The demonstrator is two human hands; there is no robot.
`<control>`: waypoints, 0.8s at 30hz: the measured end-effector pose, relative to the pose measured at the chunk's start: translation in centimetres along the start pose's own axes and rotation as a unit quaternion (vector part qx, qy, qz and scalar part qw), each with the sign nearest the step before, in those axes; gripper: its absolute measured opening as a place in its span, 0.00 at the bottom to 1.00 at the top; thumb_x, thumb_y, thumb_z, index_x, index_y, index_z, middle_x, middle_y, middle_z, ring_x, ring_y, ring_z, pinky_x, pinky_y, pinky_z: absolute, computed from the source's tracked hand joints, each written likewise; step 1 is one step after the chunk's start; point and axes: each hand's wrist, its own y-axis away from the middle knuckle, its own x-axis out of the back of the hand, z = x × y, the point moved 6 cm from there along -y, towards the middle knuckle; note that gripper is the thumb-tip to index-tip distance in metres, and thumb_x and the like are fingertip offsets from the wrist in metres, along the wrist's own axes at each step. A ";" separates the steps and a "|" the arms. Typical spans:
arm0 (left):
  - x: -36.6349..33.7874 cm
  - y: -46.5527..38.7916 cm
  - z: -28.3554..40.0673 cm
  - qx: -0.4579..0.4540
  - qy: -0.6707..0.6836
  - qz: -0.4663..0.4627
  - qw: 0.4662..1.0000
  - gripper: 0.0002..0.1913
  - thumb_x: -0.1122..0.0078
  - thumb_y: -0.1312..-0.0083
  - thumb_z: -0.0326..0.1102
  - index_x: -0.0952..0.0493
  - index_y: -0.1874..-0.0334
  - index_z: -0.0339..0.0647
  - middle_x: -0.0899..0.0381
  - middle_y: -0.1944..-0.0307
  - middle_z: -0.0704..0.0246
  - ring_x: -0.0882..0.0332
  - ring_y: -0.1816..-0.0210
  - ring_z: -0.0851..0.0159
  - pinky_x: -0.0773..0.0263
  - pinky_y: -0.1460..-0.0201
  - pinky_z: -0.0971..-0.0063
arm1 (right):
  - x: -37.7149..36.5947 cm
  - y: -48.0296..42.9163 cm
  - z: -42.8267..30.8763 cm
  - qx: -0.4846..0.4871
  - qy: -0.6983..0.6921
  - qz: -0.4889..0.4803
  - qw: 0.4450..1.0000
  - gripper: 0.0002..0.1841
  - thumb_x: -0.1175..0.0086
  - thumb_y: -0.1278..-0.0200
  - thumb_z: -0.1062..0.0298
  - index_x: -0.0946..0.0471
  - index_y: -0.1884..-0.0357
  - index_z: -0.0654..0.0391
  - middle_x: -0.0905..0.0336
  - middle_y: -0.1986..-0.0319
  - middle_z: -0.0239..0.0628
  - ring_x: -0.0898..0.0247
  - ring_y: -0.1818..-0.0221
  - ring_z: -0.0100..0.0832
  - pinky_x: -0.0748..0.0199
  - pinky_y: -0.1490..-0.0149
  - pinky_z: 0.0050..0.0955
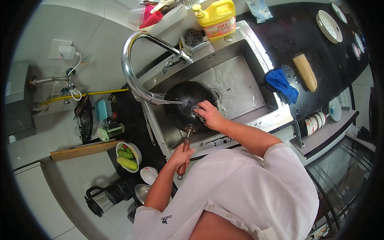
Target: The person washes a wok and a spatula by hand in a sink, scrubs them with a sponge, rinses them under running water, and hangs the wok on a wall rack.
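Observation:
A black wok [177, 115] sits in the left part of a stainless steel sink [240, 81]. My left hand [181, 157] is wrapped around its wooden handle [186, 145], which sticks out over the sink's near rim. Against the wok's surface my right hand [211, 115] presses a steel wool scrubber [198, 113], partly hidden by the fingers. Water runs from the curved chrome faucet [129, 66] onto the wok, just left of the scrubber. More water spreads across the sink floor to the right.
Behind the sink stand a yellow detergent jug [219, 19] and a dark scouring pad [193, 37]. A blue cloth [282, 85] hangs over the right rim, beside a loofah [305, 72]. To the left are a bowl of green vegetables [136, 150] and a blender [111, 195].

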 end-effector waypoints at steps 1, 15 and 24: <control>0.1 -0.2 -0.4 0.018 0.017 -0.001 1.000 0.13 0.43 0.37 0.29 0.40 0.59 0.45 0.38 0.82 0.75 0.39 0.86 0.74 0.38 0.85 0.75 | -0.2 -0.2 -0.4 0.037 -0.016 -0.030 0.999 0.26 0.45 0.68 0.84 0.23 0.57 0.61 0.30 0.61 0.45 0.34 0.55 0.50 0.30 0.50 0.41; -1.2 0.5 0.9 0.018 -0.006 0.008 1.000 0.10 0.50 0.44 0.22 0.38 0.62 0.40 0.36 0.81 0.70 0.37 0.87 0.71 0.36 0.87 0.72 | 1.6 -0.6 10.9 -0.271 0.087 -0.045 0.958 0.10 0.51 0.56 0.80 0.23 0.69 0.61 0.27 0.64 0.52 0.32 0.56 0.56 0.30 0.54 0.45; -0.9 0.7 0.9 0.020 -0.033 0.026 0.999 0.10 0.52 0.45 0.22 0.36 0.60 0.38 0.35 0.82 0.69 0.36 0.87 0.70 0.37 0.87 0.72 | -1.9 -1.2 -3.5 0.061 -0.035 -0.062 0.996 0.20 0.47 0.65 0.81 0.23 0.61 0.61 0.29 0.61 0.44 0.32 0.57 0.46 0.29 0.53 0.38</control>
